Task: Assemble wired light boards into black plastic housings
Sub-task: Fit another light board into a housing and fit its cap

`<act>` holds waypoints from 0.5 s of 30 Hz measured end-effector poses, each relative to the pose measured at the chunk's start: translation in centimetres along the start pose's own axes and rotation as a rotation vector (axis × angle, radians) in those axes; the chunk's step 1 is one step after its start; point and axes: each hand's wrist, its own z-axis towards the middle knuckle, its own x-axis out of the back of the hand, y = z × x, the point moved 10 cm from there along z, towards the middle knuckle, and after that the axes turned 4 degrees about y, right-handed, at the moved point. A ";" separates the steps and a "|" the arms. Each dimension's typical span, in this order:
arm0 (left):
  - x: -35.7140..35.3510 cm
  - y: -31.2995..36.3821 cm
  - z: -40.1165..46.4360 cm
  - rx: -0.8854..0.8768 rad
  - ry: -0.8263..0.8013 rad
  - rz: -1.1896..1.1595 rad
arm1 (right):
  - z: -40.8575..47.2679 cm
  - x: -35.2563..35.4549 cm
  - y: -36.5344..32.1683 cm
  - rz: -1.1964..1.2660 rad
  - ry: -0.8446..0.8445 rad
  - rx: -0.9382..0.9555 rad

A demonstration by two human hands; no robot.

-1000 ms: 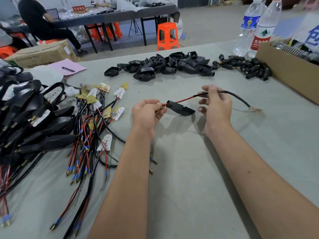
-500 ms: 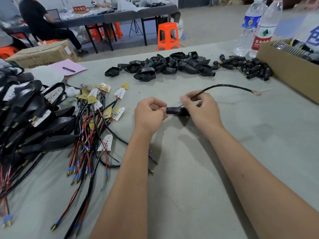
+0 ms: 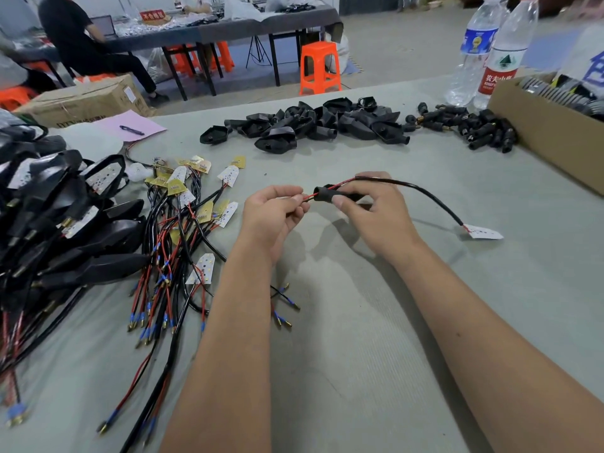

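Observation:
My right hand (image 3: 372,210) grips a black plastic housing (image 3: 327,193) above the middle of the table. A red and black wire runs through the housing. My left hand (image 3: 273,212) pinches the red wire end (image 3: 307,196) that sticks out of the housing's left opening. The black cable (image 3: 425,192) arcs to the right from behind my right hand and ends in a white light board (image 3: 483,232) lying on the table.
Empty black housings (image 3: 310,125) are heaped at the back centre, small black connectors (image 3: 474,129) to their right. A cardboard box (image 3: 549,132) and two water bottles (image 3: 496,53) stand far right. Loose wired boards (image 3: 183,223) and finished housings (image 3: 58,223) cover the left side.
The housing has been turned so its narrow end faces left. The red wire end now comes out toward my left hand, and the light board has dropped onto the table at the right.

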 end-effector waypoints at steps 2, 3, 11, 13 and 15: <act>0.0 -0.1 0.0 0.001 0.020 -0.005 | 0.2 0.7 1.3 0.183 0.050 -0.141; 0.1 -0.1 0.0 0.001 0.034 -0.010 | 0.1 1.2 2.3 0.289 0.091 -0.239; 1.2 -0.3 0.1 0.009 0.105 0.043 | -0.6 2.4 5.3 0.852 0.327 -0.519; 1.4 -0.2 0.1 -0.001 0.124 0.069 | -0.6 2.2 5.1 0.930 0.319 -0.524; 1.6 -0.2 0.1 -0.009 0.137 0.093 | -0.4 2.0 4.8 0.976 0.296 -0.510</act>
